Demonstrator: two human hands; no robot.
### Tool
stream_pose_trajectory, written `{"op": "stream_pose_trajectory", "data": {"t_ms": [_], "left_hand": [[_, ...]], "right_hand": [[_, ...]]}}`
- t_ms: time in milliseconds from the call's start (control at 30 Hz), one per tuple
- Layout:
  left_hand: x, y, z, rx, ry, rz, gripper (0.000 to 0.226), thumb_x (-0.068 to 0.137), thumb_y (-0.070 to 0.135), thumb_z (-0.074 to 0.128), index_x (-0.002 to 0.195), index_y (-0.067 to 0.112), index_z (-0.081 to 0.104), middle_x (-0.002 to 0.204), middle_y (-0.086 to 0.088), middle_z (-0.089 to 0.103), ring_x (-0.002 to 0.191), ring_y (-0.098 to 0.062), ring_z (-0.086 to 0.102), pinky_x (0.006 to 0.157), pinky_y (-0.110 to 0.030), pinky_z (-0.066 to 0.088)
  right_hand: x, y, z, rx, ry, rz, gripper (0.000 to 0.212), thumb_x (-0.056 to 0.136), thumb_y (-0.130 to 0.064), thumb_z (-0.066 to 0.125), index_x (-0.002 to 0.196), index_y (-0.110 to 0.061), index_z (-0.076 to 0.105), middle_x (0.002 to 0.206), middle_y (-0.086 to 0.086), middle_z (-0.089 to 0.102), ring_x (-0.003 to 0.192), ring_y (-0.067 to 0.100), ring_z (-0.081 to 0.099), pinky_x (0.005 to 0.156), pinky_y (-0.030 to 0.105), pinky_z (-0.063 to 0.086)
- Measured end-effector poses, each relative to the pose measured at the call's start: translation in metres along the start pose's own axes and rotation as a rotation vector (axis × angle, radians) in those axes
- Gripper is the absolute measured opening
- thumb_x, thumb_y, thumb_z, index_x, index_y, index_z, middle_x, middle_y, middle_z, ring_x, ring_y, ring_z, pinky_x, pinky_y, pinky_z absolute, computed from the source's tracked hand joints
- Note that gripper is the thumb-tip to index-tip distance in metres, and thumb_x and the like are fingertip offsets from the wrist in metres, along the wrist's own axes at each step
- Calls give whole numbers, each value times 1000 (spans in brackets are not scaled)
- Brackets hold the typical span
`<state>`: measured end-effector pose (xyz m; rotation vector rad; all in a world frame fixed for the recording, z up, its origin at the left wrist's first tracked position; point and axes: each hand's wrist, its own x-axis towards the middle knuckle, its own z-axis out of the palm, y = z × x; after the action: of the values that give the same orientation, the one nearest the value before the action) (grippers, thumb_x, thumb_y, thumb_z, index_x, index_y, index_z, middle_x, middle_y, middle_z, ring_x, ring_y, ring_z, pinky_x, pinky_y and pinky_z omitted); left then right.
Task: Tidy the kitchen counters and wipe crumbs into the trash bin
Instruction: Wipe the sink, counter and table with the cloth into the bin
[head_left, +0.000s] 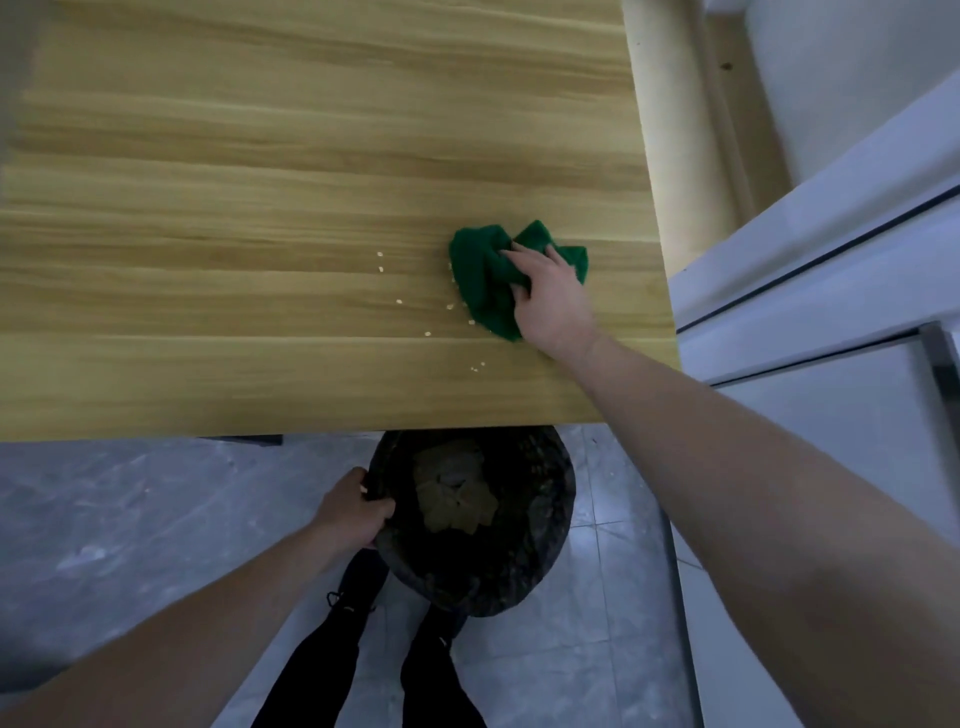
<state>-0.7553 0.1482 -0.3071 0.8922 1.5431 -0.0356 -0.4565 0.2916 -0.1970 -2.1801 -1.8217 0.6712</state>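
Head view — right hand (553, 299) grips cloth (480, 280) (near counter (260, 208) edge).

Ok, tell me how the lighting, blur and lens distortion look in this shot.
Head view: dim, bluish, even light; no glare on the wooden counter; wide-angle bending curves its edges; the far left corner is smeared; the trash bin interior is dark and murky; the green cloth and crumbs stay reasonably sharp.

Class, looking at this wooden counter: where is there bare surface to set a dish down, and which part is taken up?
Bare wood covers the counter left of and beyond the green cloth. The crowded patch is near the front right: the right hand holds the cloth there, with crumbs scattered to its left and toward the front edge. Below that edge, the left hand grips the trash bin.
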Motion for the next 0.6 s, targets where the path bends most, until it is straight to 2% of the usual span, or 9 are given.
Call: {"op": "stream_pose_trajectory", "data": {"t_ms": [167, 300, 400, 500, 600], "left_hand": [[2, -7, -7, -7, -12, -5, 25, 83, 18, 71, 104, 17, 56, 103, -14, 67, 91, -30, 69, 68, -41, 63], [-1, -7, -15, -36, 17, -1, 25, 82, 18, 73, 101, 13, 57, 99, -17, 69, 87, -30, 70, 64, -40, 63], [-2, -10, -23, -28, 47, 13, 22, 83, 15, 72, 98, 9, 56, 98, -20, 70, 90, -36, 70, 81, -54, 60], [-8, -11, -30, -27, 42, 21, 22, 83, 16, 73, 99, 10, 58, 99, -19, 70, 91, -34, 69, 82, -54, 60], [-16, -8, -38, -18, 35, 15, 23, 82, 16, 71, 101, 13, 58, 99, -18, 68, 88, -31, 69, 68, -42, 63]], "right_hand": [[-62, -1, 15, 1, -111, -197, 55, 92, 1, 53, 142, -23, 59, 152, -7, 50, 151, 31, 28, 122, 54, 24], [-129, -7, 30, 25, -161, -268, 60, 87, 5, 54, 137, -26, 62, 148, -10, 55, 150, 25, 33, 124, 50, 22], [-165, -11, 34, 81, -176, -263, 59, 89, 4, 52, 136, -28, 63, 143, -12, 59, 146, 20, 40, 124, 44, 27], [-167, -19, 17, 183, -94, -221, 60, 87, 6, 50, 134, -27, 64, 136, -9, 64, 131, 16, 54, 112, 39, 44], [-139, -31, -9, 253, 66, -179, 56, 88, 3, 48, 134, -24, 63, 134, -5, 66, 124, 15, 61, 109, 31, 47]]}}
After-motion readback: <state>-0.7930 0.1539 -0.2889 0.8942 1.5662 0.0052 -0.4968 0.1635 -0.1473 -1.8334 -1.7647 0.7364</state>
